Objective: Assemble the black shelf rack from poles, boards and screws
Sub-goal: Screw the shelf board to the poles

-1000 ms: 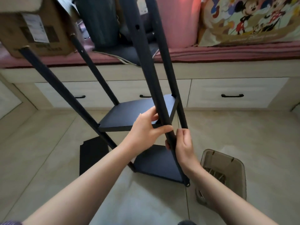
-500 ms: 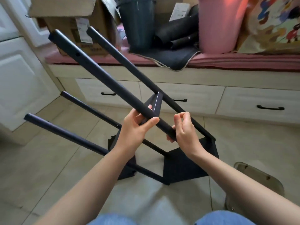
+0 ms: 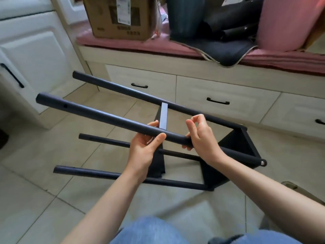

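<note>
I hold the rack (image 3: pixel 202 155) on its side, poles running leftward; left hand (image 3: pixel 143 148) and right hand (image 3: pixel 202 140) both clasp the near upper pole (image 3: pixel 98 114).

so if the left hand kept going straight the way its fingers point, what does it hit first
Probably the pale edge of the middle board, just past the pole that the left hand grips. Beyond that comes the far pole, though depth is hard to judge here.

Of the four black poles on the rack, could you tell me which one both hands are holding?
The near upper pole, with the side hole by its free end. The left hand and right hand grip only this one.
</note>
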{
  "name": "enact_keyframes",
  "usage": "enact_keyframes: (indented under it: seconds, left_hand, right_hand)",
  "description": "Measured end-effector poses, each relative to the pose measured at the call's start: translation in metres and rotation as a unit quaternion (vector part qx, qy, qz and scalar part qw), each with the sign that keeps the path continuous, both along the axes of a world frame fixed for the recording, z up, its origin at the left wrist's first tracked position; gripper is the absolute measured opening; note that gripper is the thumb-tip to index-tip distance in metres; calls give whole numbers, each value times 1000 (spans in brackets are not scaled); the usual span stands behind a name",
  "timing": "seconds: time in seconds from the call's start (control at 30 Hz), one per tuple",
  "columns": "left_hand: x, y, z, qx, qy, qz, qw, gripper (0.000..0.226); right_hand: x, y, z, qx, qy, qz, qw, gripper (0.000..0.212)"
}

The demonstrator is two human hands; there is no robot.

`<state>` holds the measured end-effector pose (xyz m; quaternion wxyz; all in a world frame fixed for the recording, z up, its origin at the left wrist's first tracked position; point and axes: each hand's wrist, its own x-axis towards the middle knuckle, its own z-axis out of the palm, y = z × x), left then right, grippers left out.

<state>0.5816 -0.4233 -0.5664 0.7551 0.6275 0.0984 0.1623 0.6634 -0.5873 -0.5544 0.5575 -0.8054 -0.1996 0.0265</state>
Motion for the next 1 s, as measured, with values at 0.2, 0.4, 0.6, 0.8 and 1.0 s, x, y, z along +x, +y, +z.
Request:
enact_keyframes:
  seconds: [0.2, 0.4, 0.6, 0.8, 1.0]
  left_hand:
    - [-9, 1, -39, -52, 14, -4, 999, 61]
    - [-24, -2, -71, -75, 57, 1, 996, 67]
    - [-35, 1, -79, -64, 78, 1, 995, 68]
    - [-42, -1, -78, -83, 72, 6, 994, 62]
    - [-40, -2, -76, -95, 73, 14, 993, 58]
  right_hand:
    - [-2, -1, -17, -67, 4, 14, 998, 13]
    - [-6, -6, -39, -161, -47, 22, 985, 16]
    - [-13, -2, -48, -187, -52, 29, 981, 19]
    - [-15, 1, -44, -228, -10, 46, 972, 22]
    - [-5, 23, -32, -118, 154, 66, 979, 23]
